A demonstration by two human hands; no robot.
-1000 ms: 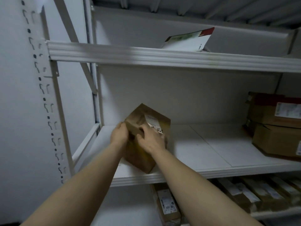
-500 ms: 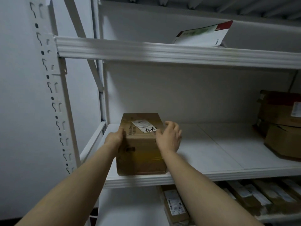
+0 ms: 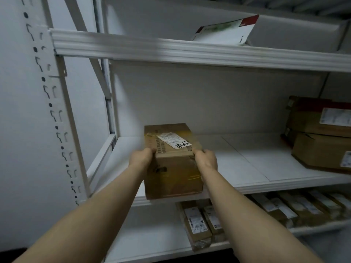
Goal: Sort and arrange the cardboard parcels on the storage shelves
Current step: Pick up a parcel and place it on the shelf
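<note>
Now the left hand [image 3: 141, 157] and right hand [image 3: 206, 160], fingers curled, grip a brown rectangular cardboard parcel [image 3: 172, 173] at the front-left edge of the white metal shelf [image 3: 247, 162]. Placing seems underway; sliding it squarely back likely comes next.

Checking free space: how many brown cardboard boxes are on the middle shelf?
3: the held box at the left front between left hand and right hand; upper box stacked on lower box far right. More may lie off-frame.
</note>
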